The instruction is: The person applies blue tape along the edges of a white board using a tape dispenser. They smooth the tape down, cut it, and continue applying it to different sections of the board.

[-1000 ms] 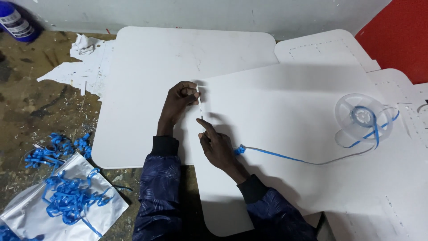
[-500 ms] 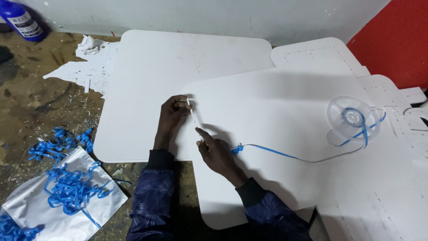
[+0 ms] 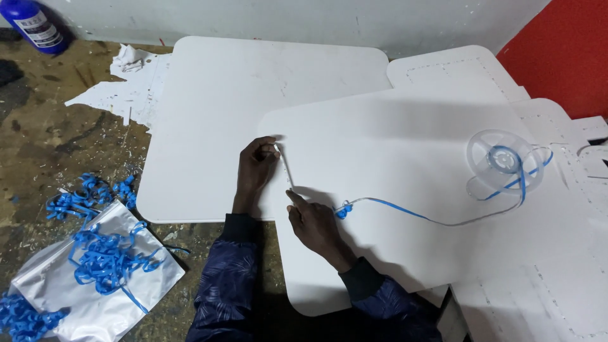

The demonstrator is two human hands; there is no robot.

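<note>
- A thin white strip (image 3: 286, 168) is held stretched along the left edge of the upper white board (image 3: 405, 190); its far end is pinched in the left hand (image 3: 256, 166), fingers closed on it.
- The near end of the strip is pressed onto the board by the right hand (image 3: 315, 223), forefinger extended, other fingers curled; whether anything more is gripped cannot be told.
- A blue tape (image 3: 405, 212) is seen running from just beside the right hand, across the board, to a clear plastic reel (image 3: 500, 161) lying well apart to the right.
- A second white board (image 3: 215, 107) is partly covered by the upper one; both lie on a worn, stained surface (image 3: 44, 139).
- A silver foil bag (image 3: 95, 285) with curled blue tape offcuts (image 3: 104, 256) is noted at lower left.
- A blue bottle (image 3: 35, 25) stands at the far left corner.
</note>
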